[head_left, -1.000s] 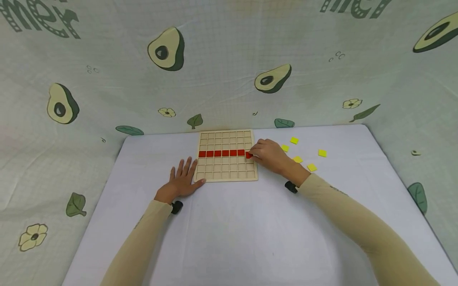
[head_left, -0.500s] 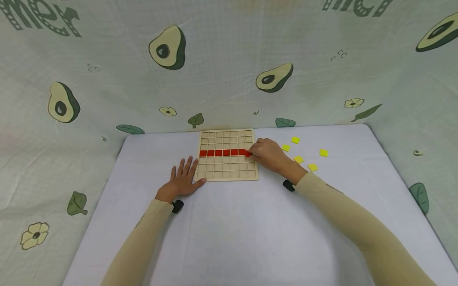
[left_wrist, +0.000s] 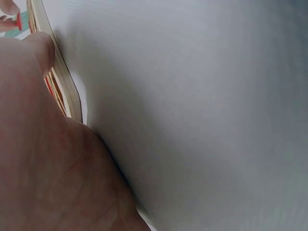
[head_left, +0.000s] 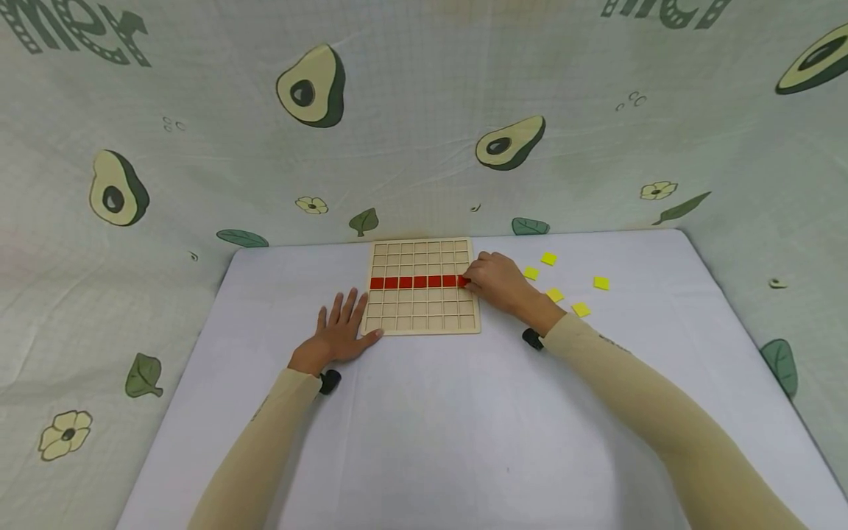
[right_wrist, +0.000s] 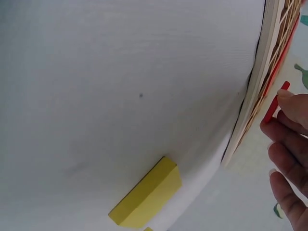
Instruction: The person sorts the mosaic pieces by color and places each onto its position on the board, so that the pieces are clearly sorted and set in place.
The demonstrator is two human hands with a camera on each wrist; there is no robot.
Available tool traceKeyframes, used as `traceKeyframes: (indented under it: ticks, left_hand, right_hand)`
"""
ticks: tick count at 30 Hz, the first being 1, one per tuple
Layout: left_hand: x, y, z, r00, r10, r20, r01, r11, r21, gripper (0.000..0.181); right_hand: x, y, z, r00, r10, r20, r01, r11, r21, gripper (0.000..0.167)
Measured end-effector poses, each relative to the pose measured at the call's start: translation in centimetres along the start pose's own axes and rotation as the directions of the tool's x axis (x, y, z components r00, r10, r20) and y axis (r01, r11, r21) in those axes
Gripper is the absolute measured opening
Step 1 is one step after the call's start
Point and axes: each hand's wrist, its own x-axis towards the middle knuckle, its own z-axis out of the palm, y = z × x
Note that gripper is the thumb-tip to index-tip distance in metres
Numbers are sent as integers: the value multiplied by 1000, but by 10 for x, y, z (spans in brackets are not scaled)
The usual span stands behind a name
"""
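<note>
Hands touch a gridded wooden board and thin red tile.

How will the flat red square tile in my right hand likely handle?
The flat red square tile looks stiff, since its edge is straight in your right hand. Small and thin, it's probably light. Flat faces suggest sliding, not rolling.

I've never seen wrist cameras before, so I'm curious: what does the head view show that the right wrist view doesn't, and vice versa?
Only the head view: the left hand, both tan sleeves and five yellow tiles together. Only the right wrist view: the thin edge of the red tile pinched by the right hand. Both: that hand, the gridded board, red and yellow tiles, and leaf-printed cloth.
</note>
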Motion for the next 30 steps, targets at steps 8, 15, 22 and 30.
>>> traceKeyframes:
  ticks: [8, 15, 22, 30]
  left_hand:
    - [-3, 3, -3, 1000, -3, 1, 3, 1000, 2, 95]
    - [-2, 2, -2, 1000, -7, 4, 7, 1000, 11, 94]
    - [2, -1, 1, 1000, -4, -5, 4, 1000, -6, 96]
    - [0, 1, 0, 1000, 2, -11, -2, 1000, 19, 96]
  right_hand:
    - [5, 3, 4, 999, 17, 49, -15, 999, -38, 16]
    - [8, 5, 7, 999, 10, 45, -7, 998, -61, 12]
    - [9, 5, 7, 999, 5, 32, -3, 998, -59, 9]
    - [9, 4, 8, 999, 6, 43, -3, 997, -75, 10]
